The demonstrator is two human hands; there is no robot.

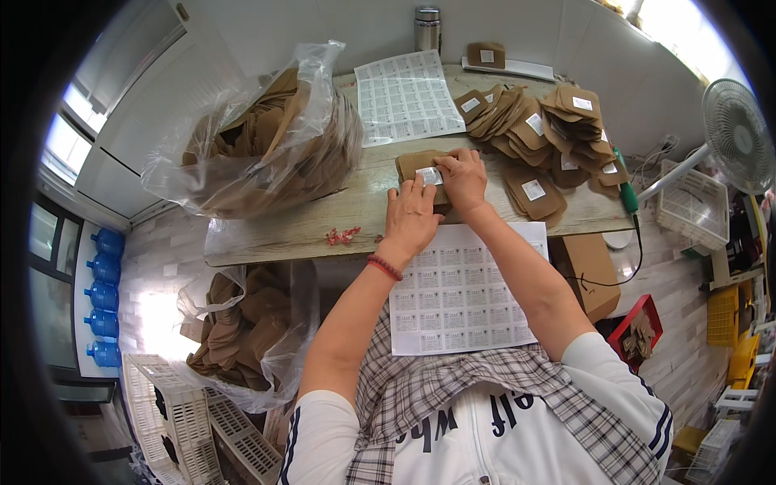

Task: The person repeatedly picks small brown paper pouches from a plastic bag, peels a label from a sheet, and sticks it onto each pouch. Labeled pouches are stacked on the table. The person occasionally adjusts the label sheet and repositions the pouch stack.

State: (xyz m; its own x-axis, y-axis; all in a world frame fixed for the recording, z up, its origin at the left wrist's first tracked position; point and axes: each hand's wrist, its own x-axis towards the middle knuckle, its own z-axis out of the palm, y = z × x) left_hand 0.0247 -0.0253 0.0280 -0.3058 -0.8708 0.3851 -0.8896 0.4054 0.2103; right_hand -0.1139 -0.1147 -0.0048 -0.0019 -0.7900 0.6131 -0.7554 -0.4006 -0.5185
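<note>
A brown piece, flat and round-cornered, lies on the worktop under both hands, with a small white label on its face. The left hand comes onto the piece from its near left, fingers stretched out and not closed round anything, their tips at the label's near edge. The right hand lies over the right part of the piece, fingers bent and bunched beside the label — whether they pinch it or only press, I cannot tell.

To the left of the piece stands a clear plastic bag full of similar brown pieces; below and to the left, a second bag holds more. Directly beyond the piece is a printed sheet of labels, and a steel flask stands farther beyond it. On the near side, another sheet reaches toward the lap. To the right of the piece spreads a pile of labelled pieces, with a smaller stack nearer — and farther right, a green-handled tool at the worktop's edge
</note>
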